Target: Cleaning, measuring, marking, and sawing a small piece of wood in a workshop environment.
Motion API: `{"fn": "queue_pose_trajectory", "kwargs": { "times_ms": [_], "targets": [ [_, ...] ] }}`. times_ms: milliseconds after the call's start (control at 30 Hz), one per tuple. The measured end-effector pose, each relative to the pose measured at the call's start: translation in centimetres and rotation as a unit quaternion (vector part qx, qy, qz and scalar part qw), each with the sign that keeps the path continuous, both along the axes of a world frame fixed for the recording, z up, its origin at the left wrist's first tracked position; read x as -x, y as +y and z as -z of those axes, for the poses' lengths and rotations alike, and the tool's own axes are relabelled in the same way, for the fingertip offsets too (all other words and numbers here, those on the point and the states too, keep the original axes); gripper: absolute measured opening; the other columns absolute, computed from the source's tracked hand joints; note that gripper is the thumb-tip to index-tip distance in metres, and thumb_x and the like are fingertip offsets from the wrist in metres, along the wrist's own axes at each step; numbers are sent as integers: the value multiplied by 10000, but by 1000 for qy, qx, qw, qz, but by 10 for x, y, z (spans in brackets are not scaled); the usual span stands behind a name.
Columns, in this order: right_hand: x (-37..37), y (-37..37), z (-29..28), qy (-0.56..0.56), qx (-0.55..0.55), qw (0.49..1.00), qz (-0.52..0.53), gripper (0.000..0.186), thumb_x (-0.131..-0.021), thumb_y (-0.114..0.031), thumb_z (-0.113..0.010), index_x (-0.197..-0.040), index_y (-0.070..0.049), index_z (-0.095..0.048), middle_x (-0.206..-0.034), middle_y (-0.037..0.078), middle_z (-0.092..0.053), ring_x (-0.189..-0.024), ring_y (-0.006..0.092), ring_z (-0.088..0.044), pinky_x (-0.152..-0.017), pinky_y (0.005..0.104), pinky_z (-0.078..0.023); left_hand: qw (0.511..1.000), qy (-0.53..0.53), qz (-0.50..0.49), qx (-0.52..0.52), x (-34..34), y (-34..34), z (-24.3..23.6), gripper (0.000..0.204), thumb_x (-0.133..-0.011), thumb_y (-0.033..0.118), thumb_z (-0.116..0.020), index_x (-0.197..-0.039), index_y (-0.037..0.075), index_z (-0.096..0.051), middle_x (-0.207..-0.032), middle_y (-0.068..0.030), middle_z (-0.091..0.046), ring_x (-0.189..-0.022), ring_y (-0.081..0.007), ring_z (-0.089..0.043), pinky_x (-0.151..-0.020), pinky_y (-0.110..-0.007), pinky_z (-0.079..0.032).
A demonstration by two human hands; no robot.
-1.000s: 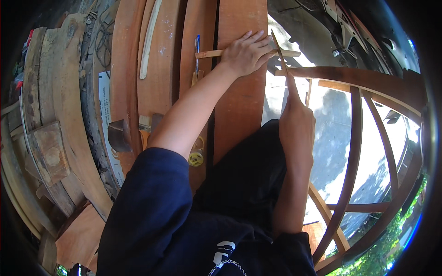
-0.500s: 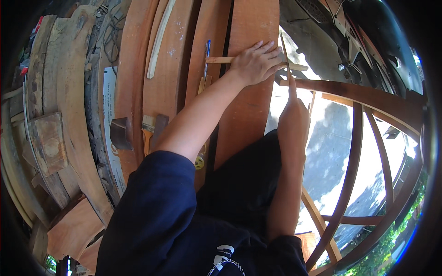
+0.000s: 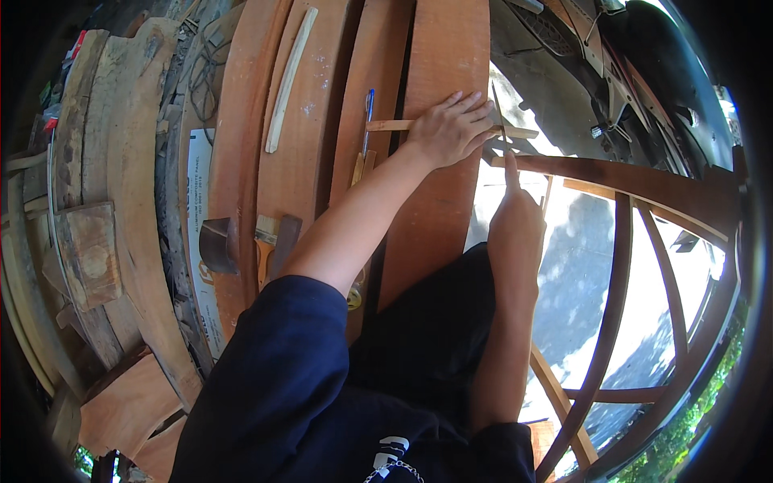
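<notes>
A narrow wooden strip [image 3: 389,125] lies crosswise over a broad reddish-brown plank [image 3: 443,48], and its right end sticks out past the plank's edge. My left hand [image 3: 451,130] bears down on the strip from above, fingers forward and curved over it, holding it against the plank. Just off that edge, my right hand [image 3: 515,221] is closed around a thin-bladed hand saw [image 3: 497,105], index finger stretched along it. The dark blade crosses the strip's overhanging part, close to my left fingertips. The saw's handle is hidden inside my right hand.
Left of the plank are a blue pen [image 3: 369,109], a paintbrush [image 3: 264,251], a pale curved strip [image 3: 291,80] and more boards. A curved wooden frame [image 3: 612,290] stands at right, under a parked motorcycle [image 3: 612,97]. Rough timber [image 3: 141,161] fills the far left.
The whole scene sits slightly lower in the picture. My left hand keeps its place on the strip, and my right hand still holds the saw across it, with only a slight shift.
</notes>
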State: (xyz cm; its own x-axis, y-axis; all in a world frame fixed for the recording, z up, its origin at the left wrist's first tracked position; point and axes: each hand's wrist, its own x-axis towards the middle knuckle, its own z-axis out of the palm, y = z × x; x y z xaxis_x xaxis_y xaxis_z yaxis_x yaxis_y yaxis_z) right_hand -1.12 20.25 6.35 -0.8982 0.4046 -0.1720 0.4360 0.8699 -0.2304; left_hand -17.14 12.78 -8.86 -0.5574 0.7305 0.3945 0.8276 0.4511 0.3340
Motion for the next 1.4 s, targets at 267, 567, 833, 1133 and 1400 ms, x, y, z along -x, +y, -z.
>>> {"fn": "queue_pose_trajectory", "kwargs": {
  "times_ms": [267,567,833,1133,1400],
  "targets": [
    [-1,0,-2,-5,-11,999,32,654,-902,72,-509,-1529,-114,-508,-777,206,-657,-728,364,-706,-667,488,-550,998,23,16,-48,0,-1,1,350,-1032,410,-585,-1177,116,-711,-1423,-53,-650,-1369,-278,-569,-1140,-470,-463],
    [3,0,-1,12,12,1000,25,632,-923,54,-497,-1533,-109,-500,-819,197,-667,-726,364,-699,-668,484,-548,998,16,11,-56,0,0,1,346,-1034,408,-584,-1165,114,-709,-1420,-57,-651,-1372,-282,-566,-1143,-473,-459],
    [-3,-4,1,-53,15,996,71,637,-911,81,-497,-1523,-98,-515,-801,200,-660,-752,362,-700,-686,472,-549,1000,-6,8,-5,0,-1,0,317,-1020,390,-608,-1157,123,-707,-1429,-49,-645,-1377,-285,-559,-1147,-474,-458],
    [-7,4,4,2,11,999,39,631,-916,73,-492,-1523,-100,-513,-805,216,-661,-753,370,-699,-700,496,-549,999,21,25,-33,1,0,3,314,-1024,373,-599,-1191,129,-706,-1438,-41,-638,-1376,-288,-557,-1155,-471,-450],
    [-2,6,4,51,36,998,-1,611,-914,66,-513,-1507,-82,-524,-738,223,-651,-675,375,-688,-656,493,-548,999,18,21,-29,0,-1,1,325,-1028,384,-592,-1182,124,-710,-1438,-39,-639,-1379,-285,-554,-1154,-465,-452]
  ]
}}
